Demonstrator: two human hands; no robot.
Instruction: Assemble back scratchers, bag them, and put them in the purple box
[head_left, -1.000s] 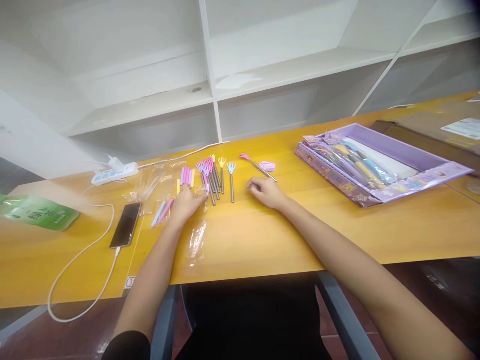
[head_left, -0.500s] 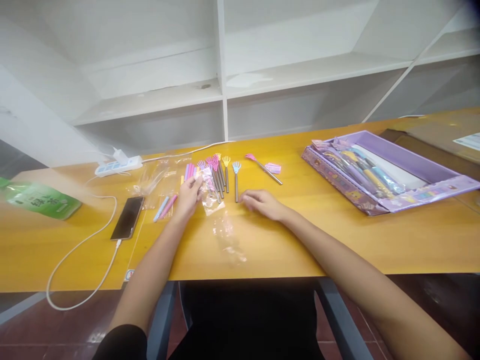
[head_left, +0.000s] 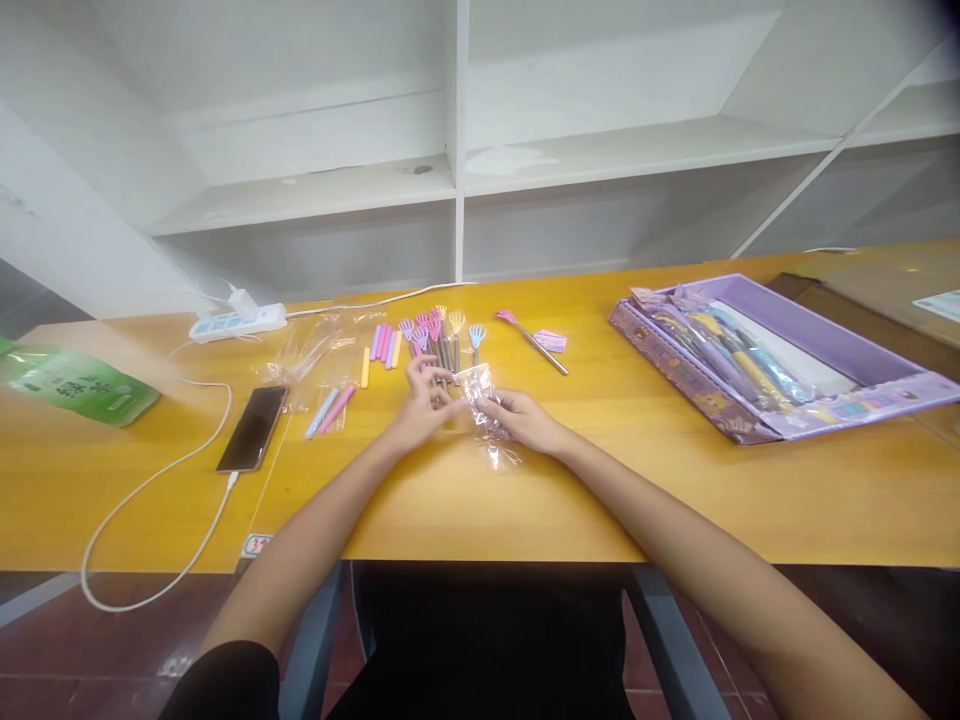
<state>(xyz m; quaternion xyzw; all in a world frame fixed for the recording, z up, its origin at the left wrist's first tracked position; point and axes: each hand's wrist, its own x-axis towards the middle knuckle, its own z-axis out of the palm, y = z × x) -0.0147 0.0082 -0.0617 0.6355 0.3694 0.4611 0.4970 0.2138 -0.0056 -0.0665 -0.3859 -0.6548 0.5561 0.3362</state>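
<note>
My right hand (head_left: 525, 418) is closed in a pinch on a clear plastic bag (head_left: 480, 385), whose glossy lower end hangs towards the table front. My left hand (head_left: 426, 408) is beside the bag, its fingers apart and its thumb stretched to the bag's edge. Just beyond the hands lies a cluster of small claw-headed sticks with metal rods, including a pink claw stick (head_left: 433, 325) and a blue claw stick (head_left: 477, 336). Another pink claw stick (head_left: 536, 342) lies apart on the right, next to a small pink card (head_left: 551, 341). My left hand partly hides the cluster's rods.
Pastel tubes (head_left: 386, 345) and clear wrappers (head_left: 307, 350) lie left of the cluster. Further left are a phone (head_left: 253, 428) on a white cable, a power strip (head_left: 238, 322) and a green bottle (head_left: 79, 383). A purple box (head_left: 780, 300) with wrapped items stands right.
My left hand has moved right, its fingers now apart. My right hand has closed on clear plastic in front of the blue claw stick. The loose wrapper no longer lies at the front.
</note>
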